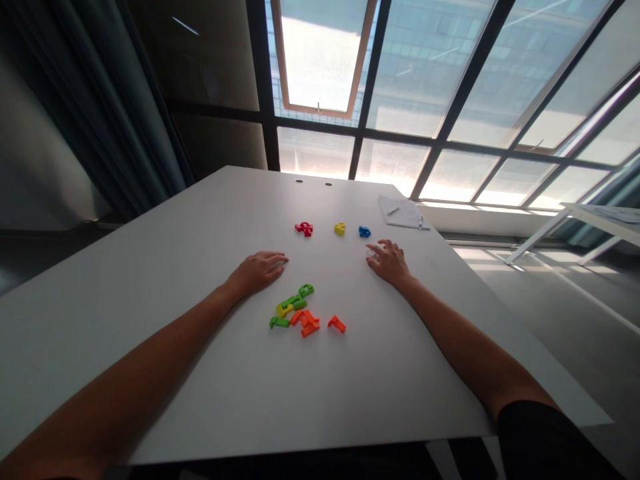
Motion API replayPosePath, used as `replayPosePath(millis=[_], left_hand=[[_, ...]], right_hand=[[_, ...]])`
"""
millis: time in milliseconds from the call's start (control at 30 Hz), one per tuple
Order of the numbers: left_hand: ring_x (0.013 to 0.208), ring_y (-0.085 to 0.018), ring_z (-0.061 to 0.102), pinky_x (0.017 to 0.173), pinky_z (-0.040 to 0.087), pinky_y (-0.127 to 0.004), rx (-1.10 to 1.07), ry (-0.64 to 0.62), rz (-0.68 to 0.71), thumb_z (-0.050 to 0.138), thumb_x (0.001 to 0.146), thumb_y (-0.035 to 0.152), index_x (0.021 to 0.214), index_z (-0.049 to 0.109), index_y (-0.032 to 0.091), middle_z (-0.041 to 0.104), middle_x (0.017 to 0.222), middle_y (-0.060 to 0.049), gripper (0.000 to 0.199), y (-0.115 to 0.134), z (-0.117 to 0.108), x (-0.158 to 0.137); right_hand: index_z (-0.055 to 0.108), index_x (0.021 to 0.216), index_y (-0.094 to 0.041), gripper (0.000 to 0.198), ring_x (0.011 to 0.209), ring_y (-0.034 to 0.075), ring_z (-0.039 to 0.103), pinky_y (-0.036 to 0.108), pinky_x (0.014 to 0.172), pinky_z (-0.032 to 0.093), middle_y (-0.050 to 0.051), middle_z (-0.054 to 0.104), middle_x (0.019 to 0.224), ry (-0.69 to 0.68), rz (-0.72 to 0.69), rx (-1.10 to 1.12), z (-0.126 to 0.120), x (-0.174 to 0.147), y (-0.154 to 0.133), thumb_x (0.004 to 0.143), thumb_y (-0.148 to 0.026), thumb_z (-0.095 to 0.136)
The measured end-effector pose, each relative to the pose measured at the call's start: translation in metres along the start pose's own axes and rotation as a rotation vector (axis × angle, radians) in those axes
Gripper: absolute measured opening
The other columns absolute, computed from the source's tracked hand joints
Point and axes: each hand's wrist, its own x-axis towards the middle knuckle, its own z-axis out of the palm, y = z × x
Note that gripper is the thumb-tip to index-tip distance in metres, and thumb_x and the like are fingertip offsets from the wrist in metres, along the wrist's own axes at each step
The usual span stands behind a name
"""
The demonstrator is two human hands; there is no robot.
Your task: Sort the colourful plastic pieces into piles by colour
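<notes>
My left hand (259, 272) rests on the white table with its fingers stretched out, holding nothing. My right hand (389, 261) lies on the table too, fingers spread, just short of a small blue plastic piece (365, 231). Between and nearer to me than the hands sits a loose pile: several green pieces (294, 302), a yellow piece (285, 311) and orange pieces (307, 323). A single orange piece (337, 324) lies apart on the pile's right. Beyond the hands are a red cluster (304, 229) and a yellow cluster (340, 229), left of the blue one.
The white table (200, 373) narrows toward the large windows (320, 60). Papers (400, 212) with pens lie at its far right edge. Two round holes pierce the far end. A dark curtain (95, 87) hangs at left; another table (600, 220) stands at right.
</notes>
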Motion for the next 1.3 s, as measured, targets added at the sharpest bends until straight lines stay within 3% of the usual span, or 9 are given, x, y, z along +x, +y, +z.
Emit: replayPosePath(millis=[200,633,800,900,967,1100,1200,1300], left_hand=[[0.133,-0.032,0.07,0.12,0.053,-0.051,-0.024,0.02,0.007,0.049,0.103,0.053,0.13,0.08,0.029,0.075,0.147,-0.008,0.048,0.0,0.0,0.0],[0.135,-0.032,0.069,0.12,0.054,-0.051,-0.007,0.01,0.003,0.049,0.103,0.051,0.133,0.08,0.028,0.074,0.148,-0.009,0.048,0.0,0.001,-0.001],[0.136,-0.031,0.068,0.12,0.054,-0.051,0.021,-0.007,0.01,0.047,0.104,0.051,0.136,0.079,0.029,0.074,0.149,-0.008,0.05,-0.001,0.0,-0.001],[0.136,-0.032,0.068,0.12,0.054,-0.051,0.019,-0.014,0.009,0.047,0.104,0.051,0.136,0.079,0.028,0.073,0.15,-0.009,0.05,-0.001,0.0,0.0],[0.135,-0.033,0.069,0.12,0.054,-0.053,0.005,-0.01,0.007,0.048,0.104,0.051,0.135,0.079,0.027,0.073,0.149,-0.01,0.05,0.0,-0.001,-0.001],[0.134,-0.033,0.069,0.12,0.054,-0.053,-0.018,0.005,0.004,0.049,0.103,0.051,0.133,0.08,0.028,0.074,0.148,-0.009,0.049,0.002,-0.002,-0.001],[0.136,-0.032,0.068,0.121,0.053,-0.053,0.005,-0.019,-0.002,0.048,0.104,0.05,0.136,0.079,0.028,0.073,0.15,-0.008,0.049,0.002,-0.003,-0.002],[0.138,-0.032,0.067,0.121,0.053,-0.053,0.018,-0.032,-0.006,0.048,0.104,0.049,0.137,0.078,0.027,0.072,0.151,-0.009,0.05,0.003,-0.004,-0.002]], right_hand=[[0.083,0.126,-0.028,0.031,0.13,0.038,0.057,0.055,0.106,0.049,0.016,0.063,0.149,-0.022,-0.065,0.021,-0.003,0.0,-0.002,0.102,-0.04,0.068],[0.06,0.152,-0.016,0.059,0.119,0.04,0.064,0.053,0.104,0.054,0.022,0.065,0.138,0.086,0.009,0.071,0.007,-0.003,-0.001,0.095,-0.033,0.066],[0.065,0.145,-0.019,0.052,0.119,0.039,0.064,0.051,0.104,0.053,0.02,0.069,0.136,0.136,-0.002,0.076,0.0,-0.001,-0.004,0.095,-0.031,0.065],[0.073,0.131,-0.019,0.036,0.117,0.037,0.066,0.052,0.106,0.052,0.019,0.074,0.129,0.144,-0.06,0.129,-0.011,-0.002,-0.012,0.098,-0.029,0.062],[0.077,0.117,-0.02,0.025,0.104,0.031,0.071,0.049,0.102,0.054,0.015,0.078,0.112,0.052,-0.219,0.271,-0.019,-0.005,-0.025,0.099,-0.028,0.06],[0.079,0.105,-0.021,0.021,0.075,0.019,0.069,0.032,0.076,0.056,0.007,0.077,0.09,-0.315,-0.51,0.639,-0.039,-0.02,-0.069,0.102,-0.038,0.066],[0.079,0.106,-0.021,0.027,0.072,0.015,0.068,0.025,0.072,0.053,0.002,0.075,0.084,-0.606,-0.624,0.745,-0.057,-0.032,-0.105,0.099,-0.046,0.076],[0.08,0.108,-0.022,0.025,0.075,0.014,0.066,0.024,0.074,0.051,0.0,0.075,0.087,-0.694,-0.711,0.721,-0.071,-0.04,-0.128,0.093,-0.041,0.085]])
